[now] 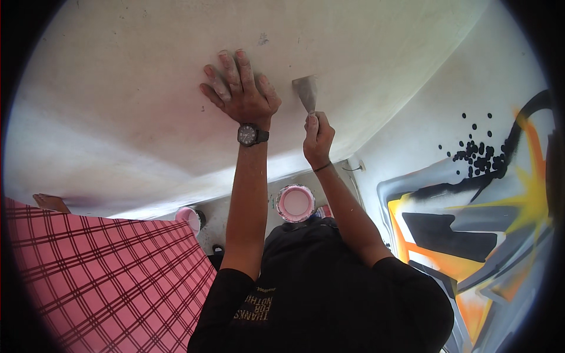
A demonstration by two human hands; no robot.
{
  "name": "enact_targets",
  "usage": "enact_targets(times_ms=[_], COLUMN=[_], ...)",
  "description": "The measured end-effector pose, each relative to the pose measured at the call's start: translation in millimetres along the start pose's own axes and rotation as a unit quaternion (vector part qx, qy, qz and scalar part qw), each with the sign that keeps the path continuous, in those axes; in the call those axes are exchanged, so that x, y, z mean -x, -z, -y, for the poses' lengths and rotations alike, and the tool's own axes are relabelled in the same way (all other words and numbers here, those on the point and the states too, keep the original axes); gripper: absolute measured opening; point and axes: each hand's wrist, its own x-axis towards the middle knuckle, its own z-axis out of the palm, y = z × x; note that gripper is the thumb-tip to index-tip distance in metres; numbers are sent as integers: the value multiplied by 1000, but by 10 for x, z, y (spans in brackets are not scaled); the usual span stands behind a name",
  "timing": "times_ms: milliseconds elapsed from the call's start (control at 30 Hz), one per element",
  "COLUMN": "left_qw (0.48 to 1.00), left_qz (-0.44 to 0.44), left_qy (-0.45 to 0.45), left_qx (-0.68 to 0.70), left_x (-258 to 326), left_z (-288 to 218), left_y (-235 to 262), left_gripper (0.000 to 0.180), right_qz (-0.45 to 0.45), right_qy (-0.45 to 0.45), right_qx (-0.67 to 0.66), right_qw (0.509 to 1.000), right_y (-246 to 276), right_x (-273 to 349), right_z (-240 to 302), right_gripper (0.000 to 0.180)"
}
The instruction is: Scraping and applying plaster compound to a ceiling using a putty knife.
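My left hand (240, 91) lies flat against the pale plastered wall (159, 70), fingers spread and dusted with white. A black watch (252, 135) is on that wrist. To its right, my right hand (318, 138) is closed around the handle of a putty knife (305, 94). The knife's broad blade points up and meets the wall, with a faint greyish patch about its edge. Most of the handle is hidden in my fist.
On the floor below stand a bucket (295, 203) of pale pinkish material and another pink-rimmed bucket (189, 219). Pink plaid cloth (112, 270) fills the lower left, with another person's hand (52, 203) near the wall. A graffiti-painted wall (465, 217) adjoins at right, with a cable (353, 169) at the corner.
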Motion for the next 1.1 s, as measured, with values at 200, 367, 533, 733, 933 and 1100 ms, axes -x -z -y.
enact_targets(times_ms=[200,367,533,733,933,1100], left_qw=[998,991,988,978,963,962], left_qz=[22,78,147,198,259,258], left_qy=[30,46,32,33,39,43], left_qx=[47,96,17,64,69,80], left_x=[51,348,420,315,244,265], left_z=[44,-10,137,191,331,360], left_y=[55,181,176,362,501,492], left_gripper=[54,53,65,96,109,110], right_qz=[8,3,13,15,18,20], right_qy=[-20,4,-12,6,25,13], right_qx=[-4,23,5,7,13,23], right_qw=[1000,1000,1000,1000,999,999], right_y=[-29,-14,-118,-130,-220,-243], right_x=[78,12,-15,42,-16,62], right_z=[-38,-82,67,-57,52,-86], right_gripper=[21,20,19,19,21,22])
